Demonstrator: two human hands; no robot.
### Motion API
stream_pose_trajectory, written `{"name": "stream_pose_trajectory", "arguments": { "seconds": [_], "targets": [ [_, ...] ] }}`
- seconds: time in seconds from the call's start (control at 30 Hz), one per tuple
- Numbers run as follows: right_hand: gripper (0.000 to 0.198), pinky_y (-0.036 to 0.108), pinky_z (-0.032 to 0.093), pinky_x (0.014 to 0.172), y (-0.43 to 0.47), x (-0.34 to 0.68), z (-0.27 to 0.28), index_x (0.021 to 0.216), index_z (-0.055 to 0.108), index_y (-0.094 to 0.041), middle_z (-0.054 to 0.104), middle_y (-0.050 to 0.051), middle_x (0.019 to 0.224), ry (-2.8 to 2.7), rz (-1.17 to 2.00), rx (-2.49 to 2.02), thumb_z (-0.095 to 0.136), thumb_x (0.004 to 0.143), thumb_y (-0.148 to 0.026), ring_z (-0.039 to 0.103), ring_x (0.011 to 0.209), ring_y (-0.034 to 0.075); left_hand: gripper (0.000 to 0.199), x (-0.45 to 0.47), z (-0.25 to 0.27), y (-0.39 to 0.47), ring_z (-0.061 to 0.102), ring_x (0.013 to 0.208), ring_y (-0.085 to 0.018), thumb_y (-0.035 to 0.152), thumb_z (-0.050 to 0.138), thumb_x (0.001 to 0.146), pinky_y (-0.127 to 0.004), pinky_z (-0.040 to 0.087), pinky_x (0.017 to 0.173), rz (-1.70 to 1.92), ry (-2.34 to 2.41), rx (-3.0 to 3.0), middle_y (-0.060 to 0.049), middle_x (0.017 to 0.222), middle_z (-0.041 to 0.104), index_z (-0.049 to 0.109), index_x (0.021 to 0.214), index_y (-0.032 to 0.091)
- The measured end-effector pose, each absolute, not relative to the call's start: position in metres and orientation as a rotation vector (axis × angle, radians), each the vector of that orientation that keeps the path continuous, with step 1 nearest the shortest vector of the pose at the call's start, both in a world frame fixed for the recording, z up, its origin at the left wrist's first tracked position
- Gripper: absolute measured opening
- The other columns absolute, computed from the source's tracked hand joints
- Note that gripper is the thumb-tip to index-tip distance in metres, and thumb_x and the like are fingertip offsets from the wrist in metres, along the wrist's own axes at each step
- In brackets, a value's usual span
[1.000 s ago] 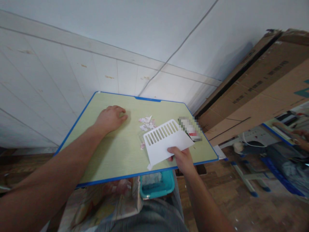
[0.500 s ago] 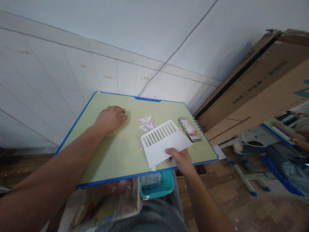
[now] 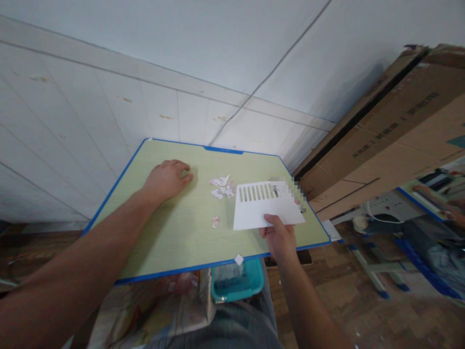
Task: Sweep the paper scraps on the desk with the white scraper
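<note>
In the head view my right hand (image 3: 280,236) grips a flat white plate with a row of slots (image 3: 263,211) by its near edge, thumb on top. The plate is held over the right half of a pale green table (image 3: 170,242) with a blue rim. To its left lies a small heap of torn paper scraps (image 3: 222,188), white and pinkish. A smaller scrap cluster (image 3: 215,222) sits nearer me. My left hand (image 3: 169,178) is on the table's left part, fingers loosely bent and apart, holding nothing. Beyond the plate, a pixelated object (image 3: 300,201) is partly covered.
A small white square (image 3: 239,259) shows at the table's front edge. Below that edge is a turquoise basket (image 3: 238,293). Large cardboard boxes (image 3: 392,131) lean at the right, by the wall. Farther right, another person's arm (image 3: 432,198) shows at another table.
My right hand has moved right and turned the slotted plate, uncovering the smaller scrap cluster and overlapping the pixelated object. A white square appears more fully at the front edge. My left hand stays put.
</note>
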State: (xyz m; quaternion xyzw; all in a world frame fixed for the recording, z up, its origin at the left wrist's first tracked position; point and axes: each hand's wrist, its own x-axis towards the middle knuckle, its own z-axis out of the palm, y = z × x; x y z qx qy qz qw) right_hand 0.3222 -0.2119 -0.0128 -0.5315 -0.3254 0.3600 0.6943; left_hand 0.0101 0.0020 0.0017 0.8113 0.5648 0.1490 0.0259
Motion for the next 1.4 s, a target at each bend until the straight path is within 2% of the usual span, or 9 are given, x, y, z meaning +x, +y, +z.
{"name": "stream_pose_trajectory", "arguments": {
  "seconds": [0.1, 0.27, 0.37, 0.5, 0.57, 0.67, 0.8, 1.0, 1.4],
  "targets": [
    [0.024, 0.027, 0.046, 0.044, -0.209, 0.321, -0.013, 0.080, 0.068, -0.026, 0.068, -0.004, 0.065, -0.753, 0.742, -1.188, 0.087, 0.080, -0.040, 0.056, 0.046, 0.014, 0.066, 0.010, 0.002, 0.002, 0.072, 0.154, -0.041, 0.053, 0.048, 0.108, -0.053, 0.055, 0.134, 0.440, 1.740, 2.523, -0.018, 0.162, 0.081, 0.085, 0.150, 0.017],
    [0.022, 0.029, 0.046, 0.042, -0.221, 0.318, -0.008, 0.074, 0.069, -0.026, 0.066, -0.004, 0.057, -0.861, 0.798, -1.300, 0.086, 0.076, -0.038, 0.056, 0.043, 0.016, 0.066, 0.011, 0.005, -0.001, 0.072, 0.154, -0.041, 0.053, 0.048, 0.110, -0.053, 0.055, 0.134, 0.416, 1.755, 2.525, -0.018, 0.163, 0.080, 0.084, 0.151, 0.017],
    [0.025, 0.031, 0.052, 0.047, -0.236, 0.324, -0.007, 0.066, 0.067, -0.027, 0.063, -0.003, 0.051, -0.924, 0.824, -1.355, 0.085, 0.079, -0.039, 0.059, 0.044, 0.018, 0.063, 0.011, 0.006, -0.002, 0.072, 0.155, -0.038, 0.052, 0.049, 0.111, -0.049, 0.054, 0.134, 0.399, 1.764, 2.529, -0.016, 0.164, 0.080, 0.085, 0.151, 0.019],
    [0.020, 0.029, 0.044, 0.041, -0.248, 0.339, -0.010, 0.068, 0.069, -0.026, 0.062, -0.004, 0.050, -0.898, 0.924, -1.362, 0.085, 0.077, -0.036, 0.053, 0.041, 0.017, 0.059, 0.011, 0.005, -0.001, 0.072, 0.154, -0.037, 0.052, 0.054, 0.111, -0.047, 0.055, 0.132, 0.418, 1.756, 2.528, -0.016, 0.162, 0.081, 0.086, 0.149, 0.021],
    [0.021, 0.030, 0.045, 0.042, -0.248, 0.342, -0.010, 0.069, 0.070, -0.026, 0.062, -0.003, 0.050, -0.877, 0.909, -1.355, 0.084, 0.080, -0.037, 0.053, 0.041, 0.017, 0.059, 0.011, 0.005, 0.000, 0.072, 0.154, -0.038, 0.052, 0.054, 0.111, -0.047, 0.055, 0.132, 0.419, 1.756, 2.528, -0.016, 0.162, 0.081, 0.086, 0.149, 0.020],
    [0.028, 0.033, 0.055, 0.050, -0.241, 0.336, -0.008, 0.070, 0.072, -0.026, 0.067, -0.001, 0.053, -0.906, 0.808, -1.361, 0.087, 0.087, -0.041, 0.061, 0.047, 0.020, 0.060, 0.011, 0.005, 0.000, 0.072, 0.155, -0.038, 0.052, 0.053, 0.111, -0.047, 0.053, 0.133, 0.410, 1.761, 2.530, -0.016, 0.163, 0.080, 0.085, 0.150, 0.021],
    [0.030, 0.036, 0.063, 0.059, -0.228, 0.314, -0.005, 0.082, 0.081, -0.023, 0.082, 0.006, 0.067, -0.990, 0.811, -1.314, 0.089, 0.097, -0.048, 0.072, 0.056, 0.023, 0.060, 0.012, 0.006, -0.002, 0.071, 0.156, -0.037, 0.051, 0.051, 0.111, -0.047, 0.053, 0.134, 0.405, 1.764, 2.520, -0.015, 0.164, 0.080, 0.085, 0.150, 0.022],
    [0.046, 0.038, 0.066, 0.062, -0.213, 0.298, -0.008, 0.074, 0.080, -0.024, 0.084, 0.010, 0.068, -1.061, 0.853, -1.369, 0.094, 0.090, -0.065, 0.073, 0.057, 0.024, 0.062, 0.011, 0.006, -0.002, 0.070, 0.156, -0.038, 0.053, 0.048, 0.110, -0.051, 0.053, 0.134, 0.415, 1.748, 2.521, -0.016, 0.165, 0.079, 0.085, 0.149, 0.021],
    [0.059, 0.038, 0.062, 0.060, -0.207, 0.300, -0.016, 0.076, 0.080, -0.024, 0.082, 0.009, 0.070, -1.006, 0.759, -1.417, 0.089, 0.093, -0.080, 0.070, 0.059, 0.024, 0.062, 0.010, 0.006, 0.000, 0.072, 0.153, -0.039, 0.052, 0.049, 0.109, -0.051, 0.053, 0.133, 0.433, 1.728, 2.523, -0.016, 0.163, 0.080, 0.086, 0.148, 0.020]
  ]
}}
